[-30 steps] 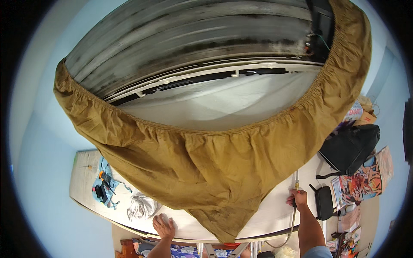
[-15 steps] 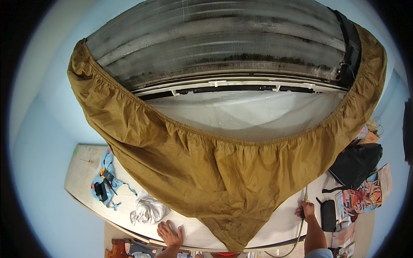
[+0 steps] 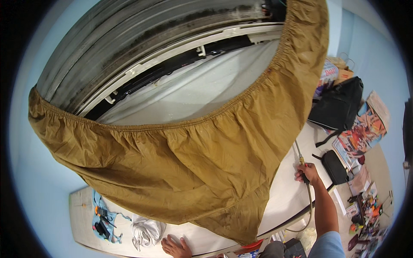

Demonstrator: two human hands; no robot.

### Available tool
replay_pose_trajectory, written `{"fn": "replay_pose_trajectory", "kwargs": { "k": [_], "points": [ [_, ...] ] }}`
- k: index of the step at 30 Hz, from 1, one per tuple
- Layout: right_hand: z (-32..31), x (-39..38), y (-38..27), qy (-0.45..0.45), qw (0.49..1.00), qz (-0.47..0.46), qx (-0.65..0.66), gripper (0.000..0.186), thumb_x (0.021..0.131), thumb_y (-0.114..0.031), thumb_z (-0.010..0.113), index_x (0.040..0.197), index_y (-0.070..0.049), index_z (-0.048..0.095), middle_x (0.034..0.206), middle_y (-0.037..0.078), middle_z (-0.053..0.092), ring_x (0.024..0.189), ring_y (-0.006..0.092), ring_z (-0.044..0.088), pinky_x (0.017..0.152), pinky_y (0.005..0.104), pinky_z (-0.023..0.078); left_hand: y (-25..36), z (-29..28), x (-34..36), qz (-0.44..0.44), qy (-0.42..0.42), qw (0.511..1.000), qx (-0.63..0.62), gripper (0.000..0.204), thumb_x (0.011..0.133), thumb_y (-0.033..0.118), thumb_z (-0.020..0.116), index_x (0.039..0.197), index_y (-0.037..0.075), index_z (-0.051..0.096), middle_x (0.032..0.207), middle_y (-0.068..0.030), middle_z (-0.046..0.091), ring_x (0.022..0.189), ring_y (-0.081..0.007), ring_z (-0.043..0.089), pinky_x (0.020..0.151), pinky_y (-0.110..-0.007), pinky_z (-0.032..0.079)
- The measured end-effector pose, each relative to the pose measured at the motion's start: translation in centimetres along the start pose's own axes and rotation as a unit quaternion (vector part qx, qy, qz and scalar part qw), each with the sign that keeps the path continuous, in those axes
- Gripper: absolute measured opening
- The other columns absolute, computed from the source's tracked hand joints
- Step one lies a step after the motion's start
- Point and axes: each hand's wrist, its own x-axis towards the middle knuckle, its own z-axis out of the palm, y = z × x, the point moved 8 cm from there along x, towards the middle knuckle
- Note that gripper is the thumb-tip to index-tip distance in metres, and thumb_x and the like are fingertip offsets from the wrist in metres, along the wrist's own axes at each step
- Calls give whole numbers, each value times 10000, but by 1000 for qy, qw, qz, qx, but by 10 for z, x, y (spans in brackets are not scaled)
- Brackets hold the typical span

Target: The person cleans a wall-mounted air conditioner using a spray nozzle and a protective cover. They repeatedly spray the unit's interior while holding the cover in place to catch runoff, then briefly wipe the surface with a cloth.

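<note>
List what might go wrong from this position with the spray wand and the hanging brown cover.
1. The right hand grips a thin metal spray wand whose tip is hidden behind the brown elasticated fabric cover; spray may miss the cover.
2. The black bag and colourful printed papers lie nearby and could get wet.
3. The left hand rests on the white ledge, possibly slippery.

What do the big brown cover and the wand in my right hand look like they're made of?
The brown cover looks like thin woven fabric, matte, with a gathered elastic-looking rim and soft wrinkles. The wand in the right hand looks like metal: thin, straight, pale and slightly shiny, though too small to tell for sure.
</note>
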Motion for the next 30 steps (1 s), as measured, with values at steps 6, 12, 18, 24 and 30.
{"fn": "replay_pose_trajectory", "kwargs": {
  "k": [6, 12, 18, 24, 30],
  "points": [
    [-13, -8, 23, 59, 994, -62, 69, 243, 947, -260, 640, 870, -31, 615, 639, 87, 632, 454, 182, 599, 407, 318, 488, -1, 5, -3, -21, -24, 999, 0, 779, 939, 617, 551, 1459, 50, 426, 1466, -256, 403, 1377, -446, 345, 1115, -601, 275],
    [38, -53, 49, 86, 981, -86, 148, 259, 955, -268, 628, 954, -10, 601, 636, 84, 599, 449, 176, 559, 431, 321, 486, -12, 23, -8, -45, 5, 999, -4, 827, 911, 662, 556, 1480, 78, 416, 1480, -236, 405, 1399, -439, 328, 1122, -599, 271],
    [102, -95, 77, 127, 971, -110, 169, 151, 978, -163, 589, 952, -14, 596, 646, 101, 603, 457, 190, 568, 435, 334, 490, -12, 16, -4, 17, -33, 973, -226, 778, 872, 562, 625, 1484, 131, 413, 1496, -235, 382, 1413, -422, 316, 1133, -605, 266],
    [109, -102, 91, 172, 963, -149, 142, 216, 994, -222, 603, 943, -12, 589, 636, 101, 596, 443, 187, 548, 425, 322, 464, 148, -264, 97, 570, 165, 733, -333, 563, 816, 266, 790, 1326, 85, 631, 1417, -215, 483, 1357, -383, 464, 1153, -643, 280],
    [110, -90, 82, 174, 959, -189, 116, 273, 1004, -255, 602, 866, -25, 554, 583, 101, 564, 396, 203, 532, 372, 342, 434, 222, -337, 300, 499, 233, 824, 132, 937, 872, 697, 554, 1492, 7, 422, 1343, -239, 573, 1335, -345, 498, 1236, -547, 75]
  ]
}}
